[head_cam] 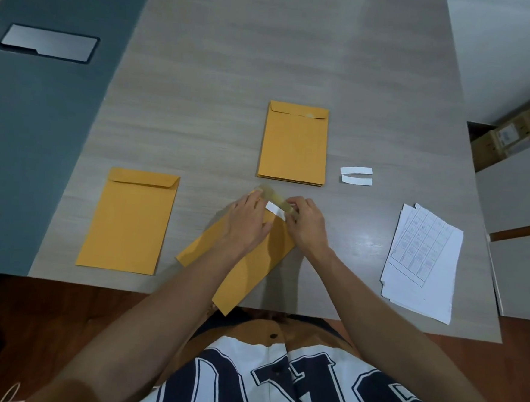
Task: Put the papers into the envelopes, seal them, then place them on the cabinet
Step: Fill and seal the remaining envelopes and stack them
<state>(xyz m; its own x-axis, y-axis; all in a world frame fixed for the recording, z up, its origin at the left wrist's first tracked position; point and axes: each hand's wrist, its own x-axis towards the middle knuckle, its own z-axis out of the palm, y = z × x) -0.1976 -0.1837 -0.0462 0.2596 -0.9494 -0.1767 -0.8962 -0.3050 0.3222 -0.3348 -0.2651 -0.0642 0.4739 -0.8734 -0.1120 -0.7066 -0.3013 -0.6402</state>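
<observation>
Peeling looks to be the step in hand: in the head view both hands work at the top end of an envelope point(247, 256) that lies slanted on the table point(235, 73), its long axis running from the near edge, where its lower corner hangs over, up and away to the flap point(272, 196). The left hand point(245, 223) lies palm down on the envelope's upper part, fingers spread toward the flap, pinning it flat. The right hand point(307, 224) is pinched at the flap's right end; its fingertips seem to hold a white strip point(275, 210), probably the liner of the glue band, though the exact grip is too small to tell. The flap stands open and reads pale and glossy. So the strip lies along the flap, crosswise to the envelope, and the right hand is the nearer one to pull it; a pull leftward along the flap would likely free it. Two more white strips point(356, 176) lie apart on the table to the right, just beside a stack point(293, 143) of envelopes. One closed envelope point(129, 222) lies to the left, well apart. Papers point(422, 262) sit at the right edge. No cabinet can be told for sure.
</observation>
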